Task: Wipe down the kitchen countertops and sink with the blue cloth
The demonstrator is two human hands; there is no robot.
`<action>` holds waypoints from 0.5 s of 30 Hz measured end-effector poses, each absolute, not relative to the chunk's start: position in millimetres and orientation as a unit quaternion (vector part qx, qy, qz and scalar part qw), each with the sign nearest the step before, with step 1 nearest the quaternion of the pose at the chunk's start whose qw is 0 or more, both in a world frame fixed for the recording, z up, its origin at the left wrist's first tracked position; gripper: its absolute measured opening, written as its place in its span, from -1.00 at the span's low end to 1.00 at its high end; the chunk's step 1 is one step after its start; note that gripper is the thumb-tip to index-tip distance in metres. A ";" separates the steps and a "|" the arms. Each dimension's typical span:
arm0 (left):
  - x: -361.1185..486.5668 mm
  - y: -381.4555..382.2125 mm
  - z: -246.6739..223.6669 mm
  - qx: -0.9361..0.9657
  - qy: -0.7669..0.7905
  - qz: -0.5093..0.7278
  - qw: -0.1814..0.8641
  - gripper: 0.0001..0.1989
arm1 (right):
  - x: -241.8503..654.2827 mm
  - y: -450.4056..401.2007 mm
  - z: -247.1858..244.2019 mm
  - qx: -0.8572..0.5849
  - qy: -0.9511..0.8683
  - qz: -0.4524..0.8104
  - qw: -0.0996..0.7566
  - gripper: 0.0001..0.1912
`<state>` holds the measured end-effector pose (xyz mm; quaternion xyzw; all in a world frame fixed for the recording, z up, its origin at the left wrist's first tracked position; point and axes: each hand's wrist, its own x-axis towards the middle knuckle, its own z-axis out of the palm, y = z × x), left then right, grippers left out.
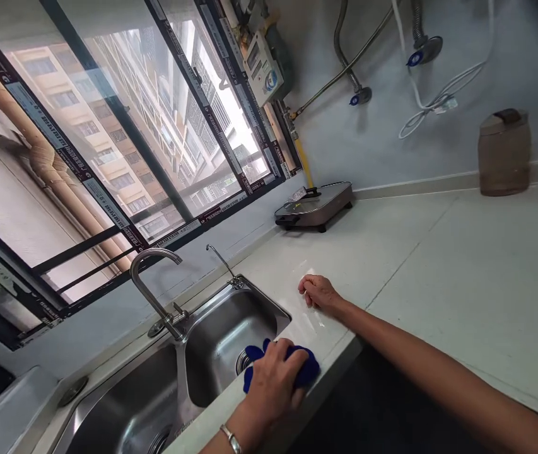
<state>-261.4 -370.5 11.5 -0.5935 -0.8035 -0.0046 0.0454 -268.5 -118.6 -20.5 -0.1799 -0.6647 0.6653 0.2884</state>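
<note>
Cloth [310, 367] (window labels [106, 202] illegible) in left hand [272, 377]

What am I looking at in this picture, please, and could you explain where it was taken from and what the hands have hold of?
There is no machine here: these are a person's own bare hands, seen by a camera worn on the head, looking forward and down. The view is tilted, so the window slants.

The left hand holds a blue cloth at the front edge of the pale countertop, beside the two-basin metal sink. The right hand is at the counter beyond it, fingers curled, with nothing visible in it.

Farther back on the counter are a lidded pan near the corner and a brown container by the wall.
</note>
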 end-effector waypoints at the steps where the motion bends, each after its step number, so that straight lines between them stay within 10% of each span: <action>1: -258.3 -367.5 10.4 -0.591 -0.805 -0.002 0.044 -0.52 | -268.8 -118.9 -20.4 -0.179 -0.667 0.664 0.285 -0.87; 10: -268.0 -267.9 4.9 -0.572 -0.812 -0.085 0.082 -0.57 | -222.1 -90.2 2.2 -0.243 -0.736 0.545 0.320 -0.87; 15: -274.5 -233.4 10.7 -0.572 -0.800 -0.171 0.054 -0.10 | -166.9 -77.0 -19.3 -0.216 -0.801 0.367 0.422 -0.74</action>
